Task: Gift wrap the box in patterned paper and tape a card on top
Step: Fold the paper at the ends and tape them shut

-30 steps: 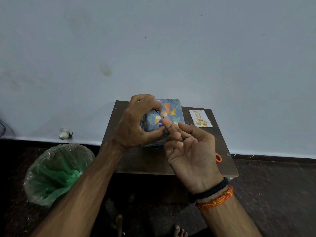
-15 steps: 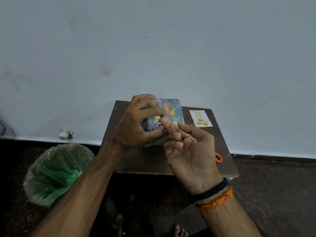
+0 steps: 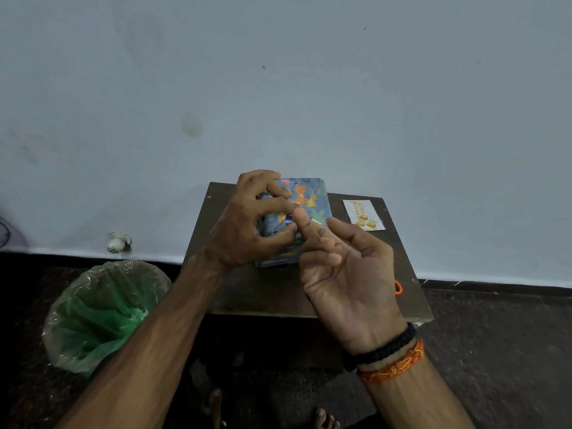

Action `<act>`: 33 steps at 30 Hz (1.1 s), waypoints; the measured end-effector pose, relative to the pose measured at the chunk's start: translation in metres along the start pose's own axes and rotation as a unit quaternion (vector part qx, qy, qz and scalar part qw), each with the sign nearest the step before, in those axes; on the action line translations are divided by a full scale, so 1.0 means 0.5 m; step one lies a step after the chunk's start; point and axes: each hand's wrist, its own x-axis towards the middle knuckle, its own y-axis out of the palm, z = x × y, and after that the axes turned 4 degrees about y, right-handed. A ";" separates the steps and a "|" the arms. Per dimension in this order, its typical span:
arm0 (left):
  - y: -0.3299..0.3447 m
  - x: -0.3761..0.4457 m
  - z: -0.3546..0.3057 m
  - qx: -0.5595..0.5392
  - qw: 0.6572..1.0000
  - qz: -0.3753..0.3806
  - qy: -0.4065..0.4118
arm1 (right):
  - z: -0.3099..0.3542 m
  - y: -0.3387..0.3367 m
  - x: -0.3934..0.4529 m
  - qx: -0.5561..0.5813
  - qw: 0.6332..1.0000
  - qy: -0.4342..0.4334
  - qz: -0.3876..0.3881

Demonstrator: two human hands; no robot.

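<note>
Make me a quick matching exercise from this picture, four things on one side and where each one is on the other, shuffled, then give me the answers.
Things:
1. wrapped box
2. card
3. green bin bag
4. bracelets

Places:
A. on the floor, left of the table
B. on the right wrist
C. on the table, behind the two hands
D. flat on the table's far right corner

Pairs: 1-C, 2-D, 3-A, 4-B

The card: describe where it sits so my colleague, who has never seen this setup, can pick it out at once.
Find the dark wooden table against the pale wall. On its far right corner, beyond the right hand and right of the wrapped box, lies the card. It is the only flat white slip there, with gold lettering and gold balloons, and nothing touches it.
</note>
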 end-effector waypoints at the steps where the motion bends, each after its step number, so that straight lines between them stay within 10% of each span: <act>1: 0.000 0.000 0.000 -0.001 1.000 -0.001 -0.001 | 0.001 0.003 -0.002 0.008 1.000 0.004 0.009; 9: 0.004 0.000 0.001 -0.033 0.999 -0.022 -0.008 | 0.019 0.004 -0.013 0.023 0.999 -0.012 0.048; 19: 0.017 0.002 0.008 -0.074 0.995 -0.034 -0.052 | 0.044 -0.058 0.048 -0.181 0.935 -0.244 -0.183; 26: 0.001 0.005 0.017 -0.124 0.988 0.028 -0.086 | 0.066 -0.105 0.085 -0.270 0.900 -0.235 -0.251; 33: -0.003 0.011 0.033 -0.187 0.967 -0.098 -0.145 | 0.060 -0.140 0.117 -0.422 0.857 -0.184 -0.230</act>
